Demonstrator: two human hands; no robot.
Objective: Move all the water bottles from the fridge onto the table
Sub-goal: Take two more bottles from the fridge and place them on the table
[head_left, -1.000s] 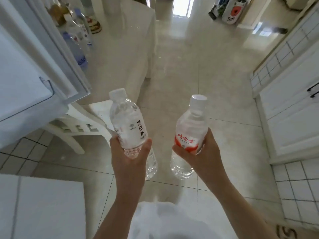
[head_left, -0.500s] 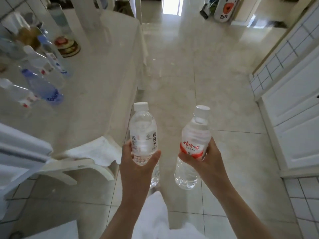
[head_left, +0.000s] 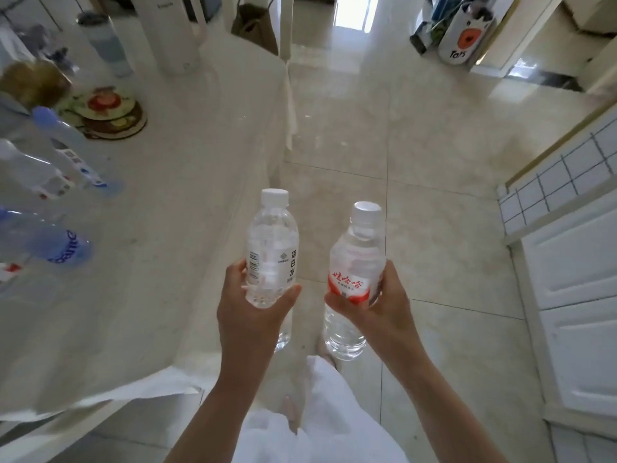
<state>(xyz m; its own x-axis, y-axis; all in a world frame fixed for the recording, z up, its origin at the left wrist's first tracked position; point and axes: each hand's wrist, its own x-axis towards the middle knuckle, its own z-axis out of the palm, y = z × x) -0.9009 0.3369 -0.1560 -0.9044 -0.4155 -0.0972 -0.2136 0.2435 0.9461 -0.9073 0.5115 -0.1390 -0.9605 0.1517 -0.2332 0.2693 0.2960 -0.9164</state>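
Observation:
My left hand (head_left: 253,315) grips a clear water bottle with a white label and white cap (head_left: 272,242), held upright over the table's right edge. My right hand (head_left: 377,305) grips a second clear bottle with a red label (head_left: 357,262), held over the floor. The white table (head_left: 173,202) fills the left half of the view. Several water bottles stand on its left side, among them a blue-tinted bottle (head_left: 63,148) and a blue-labelled bottle (head_left: 43,238), both blurred. The fridge is out of view.
On the table's far part lie round floral mats (head_left: 107,111), a grey tumbler (head_left: 105,41) and a tall white appliance (head_left: 167,31). White cabinets (head_left: 574,295) line the right side. Tiled floor (head_left: 417,145) runs ahead to a toy bin (head_left: 464,31).
The view has swung left and forward: the fridge door has left the frame and the table now fills the left half. Both hands still hold their bottles, now nearer the table edge.

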